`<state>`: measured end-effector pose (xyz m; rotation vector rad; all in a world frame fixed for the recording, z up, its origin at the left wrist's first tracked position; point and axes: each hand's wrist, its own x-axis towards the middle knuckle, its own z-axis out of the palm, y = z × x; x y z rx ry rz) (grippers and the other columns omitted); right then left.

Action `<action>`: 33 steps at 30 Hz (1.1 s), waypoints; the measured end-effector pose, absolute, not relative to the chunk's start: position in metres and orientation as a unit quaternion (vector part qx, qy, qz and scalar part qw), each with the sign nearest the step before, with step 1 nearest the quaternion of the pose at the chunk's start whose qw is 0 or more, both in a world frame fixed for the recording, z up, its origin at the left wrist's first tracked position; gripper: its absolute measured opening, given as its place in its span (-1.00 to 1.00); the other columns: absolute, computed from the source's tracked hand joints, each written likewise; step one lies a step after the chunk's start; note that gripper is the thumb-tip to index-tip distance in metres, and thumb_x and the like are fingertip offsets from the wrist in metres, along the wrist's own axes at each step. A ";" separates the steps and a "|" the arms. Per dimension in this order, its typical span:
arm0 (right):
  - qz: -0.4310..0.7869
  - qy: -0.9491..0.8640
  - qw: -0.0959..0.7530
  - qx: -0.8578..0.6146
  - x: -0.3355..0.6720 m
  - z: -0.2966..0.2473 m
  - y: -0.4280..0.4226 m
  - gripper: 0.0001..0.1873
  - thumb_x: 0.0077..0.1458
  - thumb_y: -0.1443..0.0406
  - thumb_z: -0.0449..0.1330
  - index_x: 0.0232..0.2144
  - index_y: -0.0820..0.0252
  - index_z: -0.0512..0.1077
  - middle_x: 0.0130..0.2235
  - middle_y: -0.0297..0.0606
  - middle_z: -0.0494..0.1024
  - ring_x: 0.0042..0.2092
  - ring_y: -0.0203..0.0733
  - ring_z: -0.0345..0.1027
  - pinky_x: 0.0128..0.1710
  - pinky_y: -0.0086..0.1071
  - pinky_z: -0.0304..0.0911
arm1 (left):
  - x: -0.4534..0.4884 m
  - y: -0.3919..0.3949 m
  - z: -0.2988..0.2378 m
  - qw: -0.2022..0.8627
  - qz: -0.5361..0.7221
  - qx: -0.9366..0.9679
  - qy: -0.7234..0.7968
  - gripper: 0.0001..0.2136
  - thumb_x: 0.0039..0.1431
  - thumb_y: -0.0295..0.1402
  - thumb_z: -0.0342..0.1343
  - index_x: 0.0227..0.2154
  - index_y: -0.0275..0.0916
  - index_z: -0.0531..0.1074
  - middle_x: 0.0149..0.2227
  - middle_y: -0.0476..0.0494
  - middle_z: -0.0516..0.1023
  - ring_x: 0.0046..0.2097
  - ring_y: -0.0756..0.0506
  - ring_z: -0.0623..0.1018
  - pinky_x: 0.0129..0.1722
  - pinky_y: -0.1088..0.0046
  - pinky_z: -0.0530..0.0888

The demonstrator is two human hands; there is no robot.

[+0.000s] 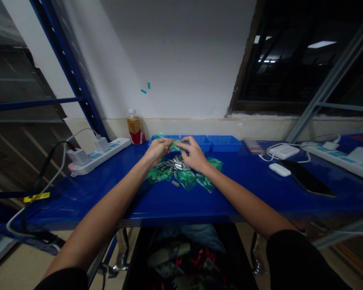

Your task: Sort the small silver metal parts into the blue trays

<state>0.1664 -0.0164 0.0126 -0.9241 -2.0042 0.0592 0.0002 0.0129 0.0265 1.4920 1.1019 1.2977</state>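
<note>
Above a pile of small metal cylinders (177, 163), my left hand (157, 151) pinches a small green plastic bag (174, 146) between thumb and fingers. My right hand (194, 155) meets the same bag from the other side, its thumb and forefinger at the bag's edge. What is inside this bag is too small to make out. More green plastic bags (187, 180) lie around and under the loose cylinders. One metal cylinder (175, 183) sits a little apart, toward the front of the pile.
Blue trays (225, 143) stand behind my hands on the blue table (109, 201). A drink bottle (135, 128) and a power strip (99, 156) are on the left. A black phone (308, 177), white earbud case (279, 169) and another power strip (343, 161) with cables lie right.
</note>
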 end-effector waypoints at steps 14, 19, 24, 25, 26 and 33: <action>0.200 -0.676 0.550 -0.447 0.174 0.014 -0.001 -0.72 0.15 0.24 0.01 -0.30 0.22 0.49 -0.44 -0.29 0.47 -0.44 -0.26 0.33 -0.42 -0.41 0.23 | 0.012 -0.004 0.029 0.176 0.425 0.801 0.384 -0.65 0.20 -0.11 -0.02 -0.31 -0.28 0.51 -0.28 -0.20 0.54 -0.21 -0.12 0.49 -0.19 0.37 0.38; 0.007 -0.800 0.469 -0.373 0.170 0.012 -0.014 -0.66 0.13 0.41 -0.01 -0.13 0.16 0.49 -0.13 -0.14 0.40 -0.09 -0.17 0.32 -0.05 -0.30 0.23 | 0.006 0.010 0.025 0.419 0.473 0.628 0.455 -0.61 0.16 -0.07 -0.01 -0.44 -0.35 0.45 -0.42 -0.21 0.52 -0.49 -0.02 0.47 -0.57 0.54 0.30; 0.013 -0.788 0.477 -0.389 0.169 0.011 -0.013 -0.66 0.06 0.45 0.02 -0.16 0.19 0.48 0.02 -0.09 0.27 -0.03 -0.15 0.30 0.02 -0.22 0.21 | -0.011 0.023 0.029 0.353 0.525 0.606 0.481 -0.84 0.06 -0.31 0.12 -0.36 -0.31 0.41 -0.53 -0.03 0.42 -0.57 0.05 0.40 -0.59 0.59 0.28; 0.013 -0.777 0.484 -0.401 0.171 0.011 -0.011 -0.68 0.05 0.44 0.04 -0.17 0.21 0.47 0.02 -0.08 0.26 -0.03 -0.13 0.30 0.01 -0.21 0.22 | -0.015 0.026 0.031 0.320 0.546 0.602 0.488 -0.82 0.07 -0.31 0.11 -0.29 -0.30 0.40 -0.50 -0.03 0.43 -0.56 0.05 0.41 -0.57 0.60 0.30; 0.012 -0.767 0.490 -0.414 0.172 0.011 -0.009 -0.70 0.04 0.42 0.06 -0.17 0.22 0.47 0.01 -0.07 0.25 -0.04 -0.12 0.30 -0.01 -0.21 0.23 | -0.020 0.030 0.033 0.277 0.564 0.600 0.495 -0.78 0.09 -0.30 0.08 -0.22 -0.28 0.39 -0.46 -0.03 0.45 -0.54 0.05 0.43 -0.55 0.60 0.32; -0.003 -0.795 0.400 -0.456 0.177 0.005 -0.001 -0.79 0.10 0.35 0.08 -0.26 0.24 0.50 -0.25 -0.16 0.42 -0.12 -0.12 0.29 -0.05 -0.25 0.18 | -0.040 0.045 0.036 -0.054 0.429 0.718 0.546 -0.60 0.04 -0.29 0.12 -0.05 -0.35 0.42 -0.04 -0.34 0.40 -0.27 -0.10 0.51 -0.13 0.39 0.40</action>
